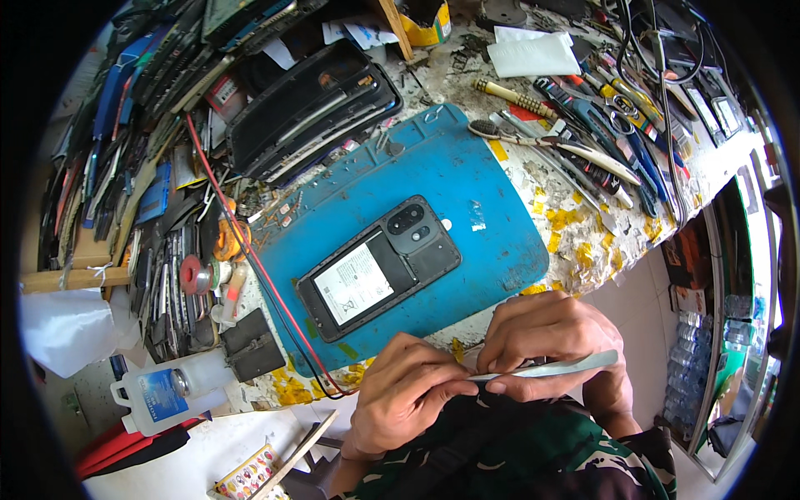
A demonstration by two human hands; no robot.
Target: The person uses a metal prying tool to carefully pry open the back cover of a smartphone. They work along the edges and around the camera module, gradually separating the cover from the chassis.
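Note:
Just past the near edge of the bench, my left hand (pixel 408 387) and my right hand (pixel 550 333) are close together in front of my body. Between them is a thin, pale grey-green flat piece (pixel 567 366), seen nearly edge-on; its kind is unclear. My left thumb and fingers pinch its narrow left end. The right hand's fingers curl over it, with the thumb beneath, and the wider end sticks out to the right. Ahead of the hands, a smartphone (pixel 400 265) lies back side up on a blue work mat (pixel 492 242). Its back is uncovered, showing a white-labelled battery (pixel 352 282) and camera block.
Hand tools (pixel 625 125) and a brush (pixel 500 131) crowd the far right. A black casing (pixel 317 108) stands beyond the mat, amid stacked phone parts (pixel 108 158). Red and black cables (pixel 250 250) cross the mat's left side, near a bottle (pixel 162 400) and solder spool (pixel 197 275).

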